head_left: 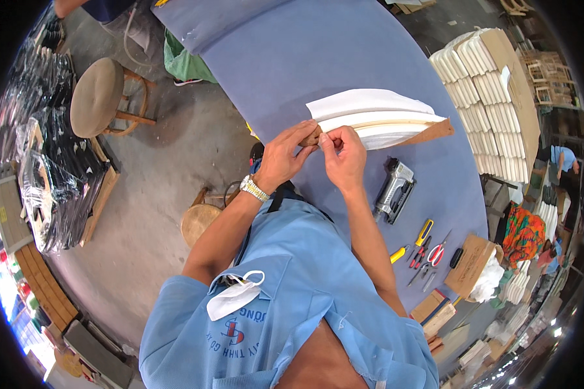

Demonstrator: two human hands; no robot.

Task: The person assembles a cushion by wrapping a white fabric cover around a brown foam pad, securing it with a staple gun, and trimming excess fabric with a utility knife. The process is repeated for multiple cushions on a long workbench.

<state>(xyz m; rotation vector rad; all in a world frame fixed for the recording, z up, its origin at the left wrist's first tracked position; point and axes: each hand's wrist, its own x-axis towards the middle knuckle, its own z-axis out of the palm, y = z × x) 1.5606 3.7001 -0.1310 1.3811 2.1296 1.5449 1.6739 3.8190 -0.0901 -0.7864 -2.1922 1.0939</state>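
Curved padded piece [386,122] on the table, its brown end worked by two hands

White layers fan along the far side of the piece, and a pale, narrow strip follows its curve. It lies on the blue-grey table [272,58], near the left edge, in front of the person. Brown cover [438,132] shows at the right tip, and more of it at the left end, under the fingers.

The left hand [285,152], with a metal-banded watch [254,187] at its wrist, has its fingers bent over the brown left end, gripping it. The right hand [345,155] sits just beside it — thumb and bent forefinger pinching the piece where brown meets white. Which layer lies between those fingertips cannot be told.

The step in hand looks like tucking or drawing the cover snug around this end. If so, the next move calls for tension: one hand holding the fold flat while the other smooths the edge, without creasing the white layers.

A staple gun [396,191] lies on the table near the right forearm — untouched, yet within easy reach should the fold need fastening. Red-handled scissors [437,255] and a yellow-handled screwdriver [425,229] lie beyond it.
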